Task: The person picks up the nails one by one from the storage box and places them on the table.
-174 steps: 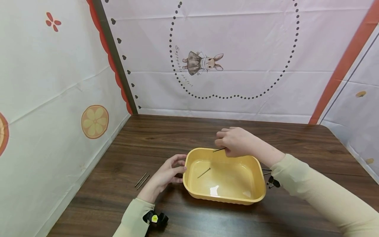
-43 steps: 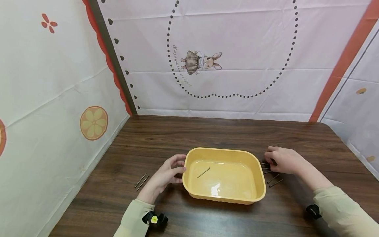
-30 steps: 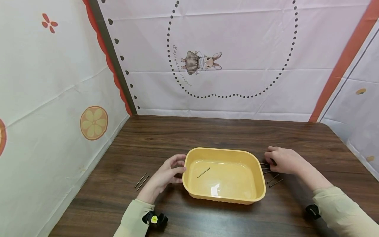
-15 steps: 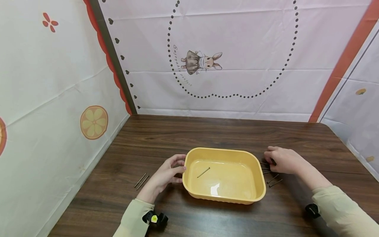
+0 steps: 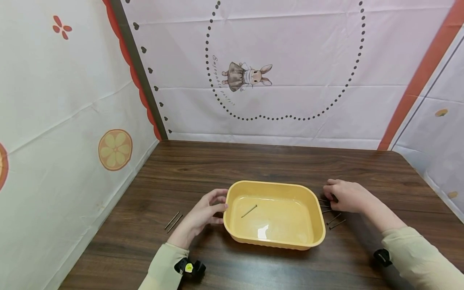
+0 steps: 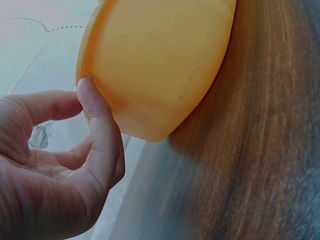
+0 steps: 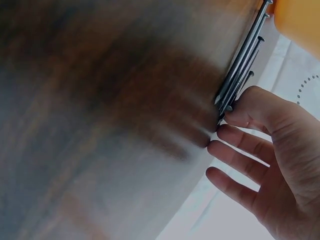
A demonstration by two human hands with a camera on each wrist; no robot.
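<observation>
My left hand (image 5: 201,213) holds the left end of a yellow plastic basin (image 5: 275,244), thumb and fingers at its rim and outer wall, also seen in the left wrist view on the yellow wall (image 6: 160,60). A single nail (image 5: 249,211) lies in the basin. At the basin's right side, my right hand (image 5: 346,196) is low on the table beside several dark nails (image 5: 333,218). The right wrist view has its thumb and index finger pinching at the end of the bunched nails (image 7: 242,62); the other fingers rest near the tabletop. How many nails the pinch takes is unclear.
Two more nails (image 5: 172,221) lie on the brown wooden table (image 5: 203,161) left of the left hand. Printed cloth (image 5: 308,60) hangs behind the table, with more cloth at both sides. A black wrist camera (image 5: 190,267) sits on the left sleeve.
Since the oldest frame, my right hand has moved from above the basin, where it held a nail, to the nails at the right. Over the last second both hands stay still.
</observation>
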